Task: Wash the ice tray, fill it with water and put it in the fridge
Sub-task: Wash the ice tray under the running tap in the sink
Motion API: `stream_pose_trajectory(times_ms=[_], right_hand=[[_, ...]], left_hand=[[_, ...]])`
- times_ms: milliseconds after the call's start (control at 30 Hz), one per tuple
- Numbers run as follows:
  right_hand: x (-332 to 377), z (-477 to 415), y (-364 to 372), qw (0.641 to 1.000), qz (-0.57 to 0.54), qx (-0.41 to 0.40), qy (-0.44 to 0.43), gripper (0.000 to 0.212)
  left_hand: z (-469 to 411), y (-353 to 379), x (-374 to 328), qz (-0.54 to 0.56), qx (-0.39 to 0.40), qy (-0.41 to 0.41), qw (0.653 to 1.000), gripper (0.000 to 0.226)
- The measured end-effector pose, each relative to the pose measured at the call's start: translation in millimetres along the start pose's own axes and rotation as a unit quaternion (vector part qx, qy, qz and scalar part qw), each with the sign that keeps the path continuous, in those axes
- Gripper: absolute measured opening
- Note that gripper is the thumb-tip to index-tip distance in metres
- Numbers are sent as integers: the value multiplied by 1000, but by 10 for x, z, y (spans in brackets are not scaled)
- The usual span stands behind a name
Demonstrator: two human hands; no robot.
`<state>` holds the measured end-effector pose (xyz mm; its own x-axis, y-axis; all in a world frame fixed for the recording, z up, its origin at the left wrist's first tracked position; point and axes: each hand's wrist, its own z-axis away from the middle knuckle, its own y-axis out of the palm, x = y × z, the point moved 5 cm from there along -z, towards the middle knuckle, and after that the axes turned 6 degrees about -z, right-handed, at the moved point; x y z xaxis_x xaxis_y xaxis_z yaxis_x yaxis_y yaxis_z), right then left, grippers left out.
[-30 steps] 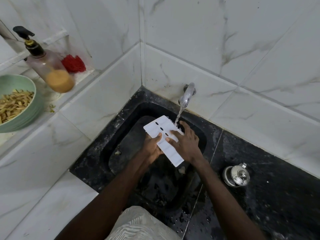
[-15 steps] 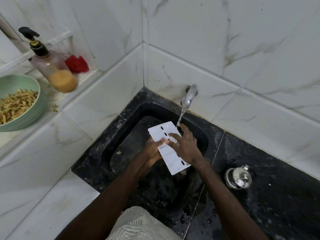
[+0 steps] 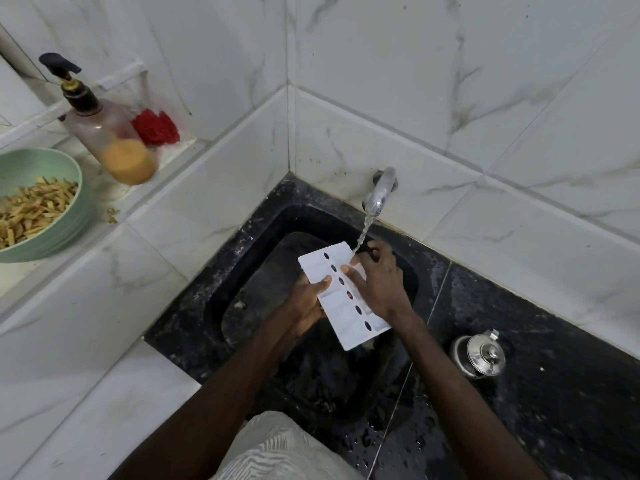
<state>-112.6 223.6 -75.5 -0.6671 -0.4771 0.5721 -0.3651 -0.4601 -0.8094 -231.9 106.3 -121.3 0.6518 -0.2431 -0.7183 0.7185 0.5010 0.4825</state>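
Observation:
A white ice tray (image 3: 337, 308) with a row of dark oval holes down its middle is held over the black sink (image 3: 263, 237). My left hand (image 3: 306, 299) grips its left long edge, thumb on top. My right hand (image 3: 381, 278) holds the right side, fingers spread across the tray's upper part. The metal tap (image 3: 379, 192) on the back wall runs, and its stream lands on the tray's far end beside my right fingers. The tray's underside is hidden.
A small steel lidded pot (image 3: 479, 355) stands on the wet black counter (image 3: 554, 393) right of the sink. On the white ledge at left are a pump bottle of orange liquid (image 3: 110, 133), a red scrubber (image 3: 156, 128) and a green bowl of food strips (image 3: 74, 181).
The tray has slid toward me under the stream, so more of its near end shows below my hands. My right hand has shifted along the tray's upper part.

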Motion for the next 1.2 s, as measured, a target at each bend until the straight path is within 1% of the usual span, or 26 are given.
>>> stream_pose_trajectory(times_ms=[33,100,233,300,333,400,467,533,633,667,733,800,833,900,967,1100,1200], right_hand=[[-22,-35,-28,1000,-7,-14,15,47],[-19,-106,-36,1000,0,-17,23,53],[109,-158,65,999,25,33,10,59],[151,-141,105,998,22,53,0,61],[141,-130,101,998,27,52,-8,60],[106,-146,53,998,47,29,-17,55],[37,-175,-2,998,62,3,10,54],[37,-194,25,998,55,21,33,57],[101,-163,128,996,46,82,8,59],[103,-149,127,995,44,84,0,56],[65,-166,61,998,39,50,-1,48],[48,-186,-14,999,37,20,13,49],[58,-193,-7,999,40,29,9,52],[131,-187,74,995,62,75,-23,56],[184,-170,122,992,83,87,-43,59],[97,-174,112,992,104,75,-14,60],[36,-128,125,994,88,70,18,65]], left_hand=[[-1,13,2,-1,11,1,1000,46],[16,62,-1,-5,22,1,1000,41],[16,148,3,-9,35,-1,999,36],[8,118,-25,-15,22,7,1000,31],[-6,79,-11,-15,12,9,1000,32],[-8,21,17,-17,0,9,1000,45],[24,50,34,-19,-7,5,1000,55],[26,79,21,-20,-7,-5,1000,54],[-11,68,2,-25,0,-3,1000,48],[-15,43,29,-21,5,0,1000,49],[-1,24,64,-7,16,-1,1000,51],[27,44,57,1,12,-12,1000,50],[28,67,50,2,25,-11,1000,50],[30,114,9,-15,36,-4,999,46],[23,130,-5,-21,34,-9,999,41],[-21,81,37,-13,29,-5,999,46],[-44,57,38,2,14,-2,1000,49]])
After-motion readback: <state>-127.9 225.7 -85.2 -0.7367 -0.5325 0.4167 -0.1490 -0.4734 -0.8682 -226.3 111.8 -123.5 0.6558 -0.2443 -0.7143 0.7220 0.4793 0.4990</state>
